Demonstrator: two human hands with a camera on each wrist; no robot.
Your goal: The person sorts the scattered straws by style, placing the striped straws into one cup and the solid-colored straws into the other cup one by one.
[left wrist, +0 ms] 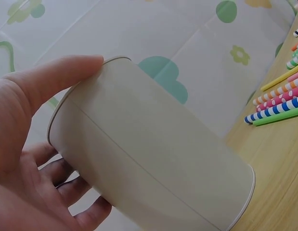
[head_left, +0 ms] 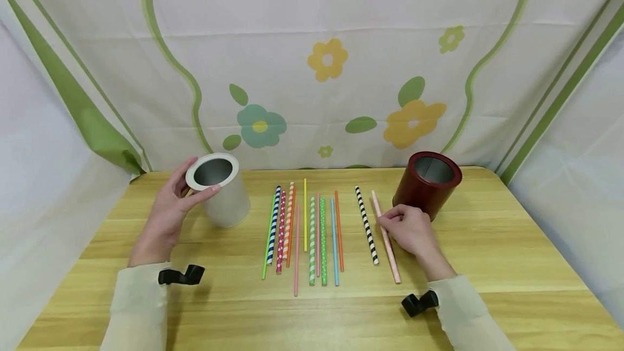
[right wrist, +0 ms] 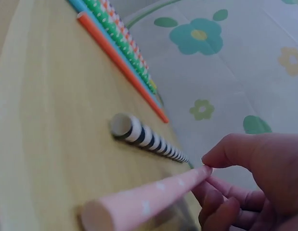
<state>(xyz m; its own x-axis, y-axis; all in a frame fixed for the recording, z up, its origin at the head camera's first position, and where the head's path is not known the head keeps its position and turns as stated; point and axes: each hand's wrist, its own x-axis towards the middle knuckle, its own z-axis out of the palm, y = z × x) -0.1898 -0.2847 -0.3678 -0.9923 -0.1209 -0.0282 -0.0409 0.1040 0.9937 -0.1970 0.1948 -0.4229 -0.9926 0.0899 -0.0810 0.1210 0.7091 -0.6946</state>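
My left hand (head_left: 168, 207) grips a white can (head_left: 226, 202) near its rim. In the left wrist view the thumb lies along the upper edge of the can (left wrist: 153, 144), with the other fingers on its far side. At the right, my right hand (head_left: 410, 230) pinches a pale pink paper straw (head_left: 391, 259) around its upper half. The right wrist view shows the straw (right wrist: 149, 199) between thumb and fingers, its near end close to the table. A black-and-white striped straw (head_left: 366, 225) lies just left of it. Behind the right hand stands a dark red can (head_left: 419, 188).
Several coloured straws lie in a loose row mid-table, among them a blue-striped straw (head_left: 274, 225), a yellow straw (head_left: 305, 215) and an orange straw (head_left: 339, 232). The wooden table (head_left: 234, 313) meets a flowered cloth backdrop (head_left: 292, 96) behind, with white cloth at both sides.
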